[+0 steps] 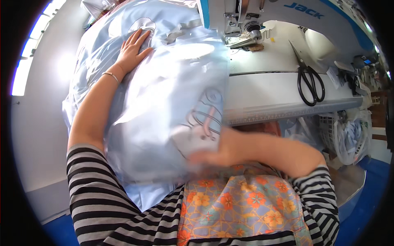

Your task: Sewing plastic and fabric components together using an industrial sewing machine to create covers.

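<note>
A large, glossy, pale blue plastic sheet (158, 96) with printed cartoon figures spreads over the left side of the work table and hangs down toward my lap. My left hand (133, 50) lies flat on its far part, fingers spread, beside a printed round figure. Close to my body, my right hand (211, 155) is at the sheet's near right part, over another printed figure. Motion smears its fingers, so I cannot make out whether it grips the plastic. The sheet's far right edge lies next to the needle area of a white and blue sewing machine (295, 12).
Black-handled scissors (310, 84) lie on the white table (262, 88), right of the sheet. A ruler strip (287, 111) runs along the table's front edge. Below right stands a white basket (328, 131) with plastic and pale blue cloth. A white wall (41, 123) rises at left.
</note>
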The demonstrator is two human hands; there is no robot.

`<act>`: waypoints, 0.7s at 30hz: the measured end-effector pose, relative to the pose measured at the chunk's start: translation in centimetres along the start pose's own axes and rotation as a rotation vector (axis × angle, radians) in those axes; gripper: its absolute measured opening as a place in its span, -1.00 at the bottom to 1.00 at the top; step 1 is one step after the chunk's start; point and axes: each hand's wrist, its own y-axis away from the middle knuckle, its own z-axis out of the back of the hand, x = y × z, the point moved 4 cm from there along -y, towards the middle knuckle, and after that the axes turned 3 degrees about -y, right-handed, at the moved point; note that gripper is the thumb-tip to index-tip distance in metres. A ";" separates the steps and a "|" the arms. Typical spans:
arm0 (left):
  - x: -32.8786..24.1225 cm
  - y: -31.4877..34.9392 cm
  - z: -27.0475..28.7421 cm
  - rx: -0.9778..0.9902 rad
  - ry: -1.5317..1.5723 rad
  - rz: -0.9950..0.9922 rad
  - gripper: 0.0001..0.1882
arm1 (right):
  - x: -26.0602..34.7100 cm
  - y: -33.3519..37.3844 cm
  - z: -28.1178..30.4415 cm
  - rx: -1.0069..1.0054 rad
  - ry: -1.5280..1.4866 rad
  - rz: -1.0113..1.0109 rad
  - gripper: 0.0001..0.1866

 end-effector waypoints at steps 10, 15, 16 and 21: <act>-17.3 2.2 11.3 0.016 0.254 -0.395 -0.32 | -6.3 6.7 -4.3 -0.271 -0.299 -0.359 -0.58; -30.3 13.6 11.9 0.480 0.099 -0.574 -0.04 | -6.8 7.6 -5.6 -0.227 -0.358 -0.202 -0.60; -30.7 14.5 11.5 0.422 0.170 -0.558 -0.05 | -6.9 7.8 -5.8 -0.234 -0.442 -0.191 -0.62; -31.1 13.4 10.0 0.392 0.130 -0.523 -0.40 | -6.7 8.1 -5.8 -0.198 -0.385 -0.322 -0.65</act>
